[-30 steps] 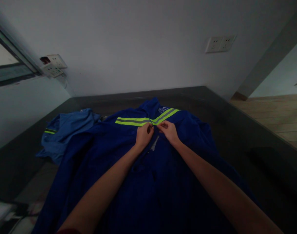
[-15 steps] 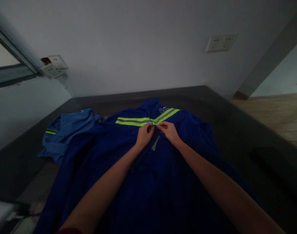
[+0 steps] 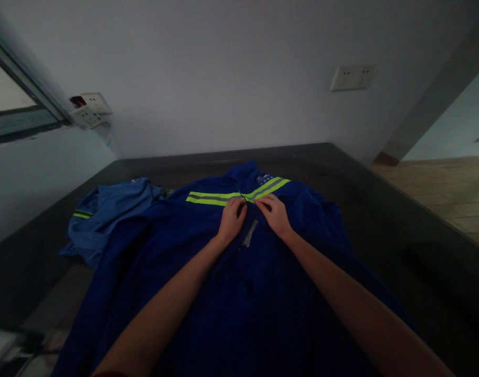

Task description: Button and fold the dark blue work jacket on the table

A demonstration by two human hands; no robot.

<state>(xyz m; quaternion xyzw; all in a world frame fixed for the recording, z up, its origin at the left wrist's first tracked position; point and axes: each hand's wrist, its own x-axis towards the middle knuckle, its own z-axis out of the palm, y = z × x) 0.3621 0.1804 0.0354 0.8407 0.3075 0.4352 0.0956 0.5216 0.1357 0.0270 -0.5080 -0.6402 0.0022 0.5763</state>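
Your blue jacket lies front-up across the middle of the dark table. Long axis runs near-to-far on the table: collar points at its far edge, body comes back toward its near side; hem lost in the dark.

Your left hand and right hand both pinch the jacket front at the reflective stripe, above the table's middle. Exact bit between fingertips: can't tell.

Progress, my read: jacket spread, front edges brought close at the stripe. Below, a pale patch shows; that stretch looks unfastened. Lower front too dark to judge.
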